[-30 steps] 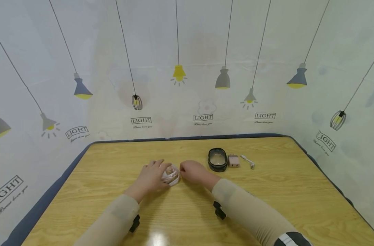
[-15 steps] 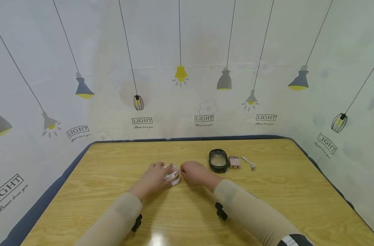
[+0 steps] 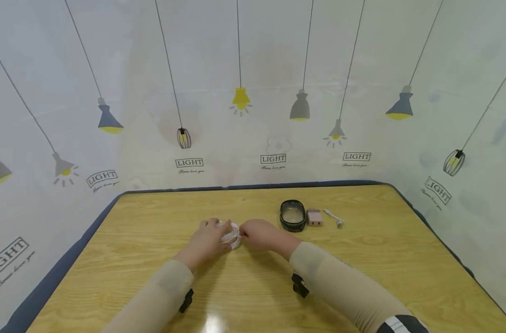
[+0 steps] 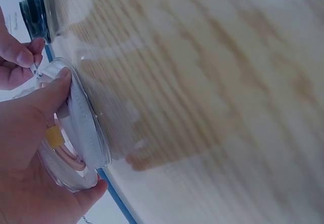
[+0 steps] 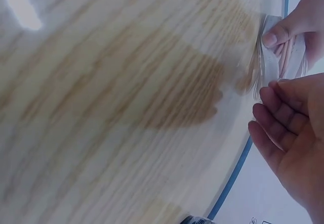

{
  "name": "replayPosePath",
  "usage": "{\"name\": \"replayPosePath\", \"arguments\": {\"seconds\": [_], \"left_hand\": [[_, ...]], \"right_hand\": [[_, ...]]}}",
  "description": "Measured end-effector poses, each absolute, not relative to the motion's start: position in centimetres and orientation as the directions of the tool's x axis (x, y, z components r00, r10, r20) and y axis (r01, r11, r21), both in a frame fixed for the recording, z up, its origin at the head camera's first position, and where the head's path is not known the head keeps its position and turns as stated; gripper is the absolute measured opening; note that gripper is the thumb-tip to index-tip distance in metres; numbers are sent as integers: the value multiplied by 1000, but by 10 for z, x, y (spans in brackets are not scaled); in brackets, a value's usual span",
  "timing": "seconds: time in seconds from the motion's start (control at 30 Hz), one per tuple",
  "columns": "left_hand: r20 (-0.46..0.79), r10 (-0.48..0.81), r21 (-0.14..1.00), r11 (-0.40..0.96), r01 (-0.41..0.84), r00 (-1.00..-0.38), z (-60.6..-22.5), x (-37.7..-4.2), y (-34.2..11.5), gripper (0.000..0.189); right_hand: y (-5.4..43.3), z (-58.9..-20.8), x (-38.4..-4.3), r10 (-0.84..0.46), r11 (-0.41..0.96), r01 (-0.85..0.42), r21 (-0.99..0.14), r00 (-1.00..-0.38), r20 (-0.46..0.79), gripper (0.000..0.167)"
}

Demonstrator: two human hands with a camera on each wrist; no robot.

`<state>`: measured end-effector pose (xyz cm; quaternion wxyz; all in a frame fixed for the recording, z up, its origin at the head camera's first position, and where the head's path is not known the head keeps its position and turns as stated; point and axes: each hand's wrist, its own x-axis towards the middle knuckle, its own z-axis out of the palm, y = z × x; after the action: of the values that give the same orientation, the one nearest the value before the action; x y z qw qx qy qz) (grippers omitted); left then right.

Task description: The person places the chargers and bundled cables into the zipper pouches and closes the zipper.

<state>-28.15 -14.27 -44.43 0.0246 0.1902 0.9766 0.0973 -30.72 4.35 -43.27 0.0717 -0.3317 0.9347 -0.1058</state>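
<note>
Gripping a clear, rounded pouch (image 4: 83,113) with a white zip band, the person's left hand (image 3: 209,240) has its thumb laid across the band and its fingers curled round the opposite side. Inside the pouch lie loops of a pinkish cable (image 4: 71,158) with a yellow tag (image 4: 54,136) on it. At the pouch's edge, the right hand (image 3: 259,233) pinches a small metal zip pull (image 4: 35,70) between thumb and forefinger, its other fingers loosely bent and holding nothing. The pouch is between the two hands, over the middle of the wood-grain table (image 3: 236,296); whether its underside touches the surface cannot be told. Beyond the right hand, to its right, sits a clear case with a dark rim (image 3: 293,229), and just beside that a pink two-port charger (image 3: 315,218). A short white cable (image 3: 333,217) lies at a slant on the charger's right. Each beige sleeve (image 3: 153,296) has a small black device (image 3: 186,301) at its underside.
</note>
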Motion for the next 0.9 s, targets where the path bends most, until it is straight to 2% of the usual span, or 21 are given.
{"name": "replayPosePath", "arguments": {"seconds": [0.27, 0.5, 0.63, 0.9], "left_hand": [[-15, 366, 227, 908, 353, -931, -441, -280, -142, 67], [-41, 372, 163, 918, 361, -927, -438, -284, -148, 75], [-58, 414, 180, 899, 399, -908, -436, -287, -156, 78], [-68, 449, 246, 873, 421, -891, -436, -285, -161, 58]], "right_hand": [[44, -435, -308, -625, 760, -590, -272, -778, -61, 14], [45, -439, -311, -583, 791, -554, -259, -812, -42, 17], [46, -440, -313, -541, 817, -514, -263, -840, -38, 15], [49, -443, -318, -499, 831, -469, -299, -866, -27, 15]]}}
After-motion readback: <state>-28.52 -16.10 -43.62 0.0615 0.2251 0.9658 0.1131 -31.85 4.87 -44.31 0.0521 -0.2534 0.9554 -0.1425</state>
